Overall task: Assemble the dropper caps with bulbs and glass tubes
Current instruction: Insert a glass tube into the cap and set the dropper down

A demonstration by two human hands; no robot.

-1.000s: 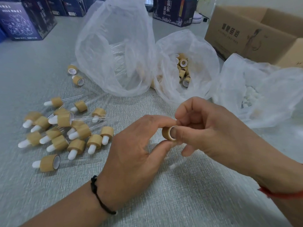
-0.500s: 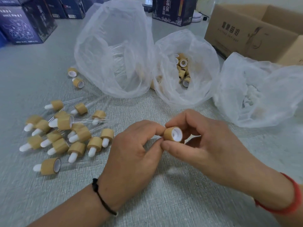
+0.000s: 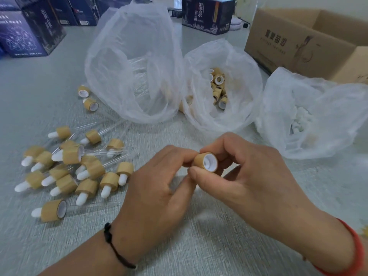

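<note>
Bamboo-coloured cap [image 3: 205, 161] with a white lining, held above a grey table [image 3: 229, 246] between both hands. The right hand [image 3: 249, 176] pinches it with thumb and curled fingers; the left hand [image 3: 159, 188] grips its far end with its fingertips. Finished droppers [image 3: 75, 168] lie in a pile to the left. Behind stand three clear bags: tubes [image 3: 137, 68], caps [image 3: 219, 88], white bulbs [image 3: 300, 120].

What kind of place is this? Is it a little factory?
Probably a small packing workroom, not a big factory. Clear bags hold loose bamboo caps and white bulbs, finished droppers pile on the table, and a cardboard carton and printed product boxes wait behind.
</note>
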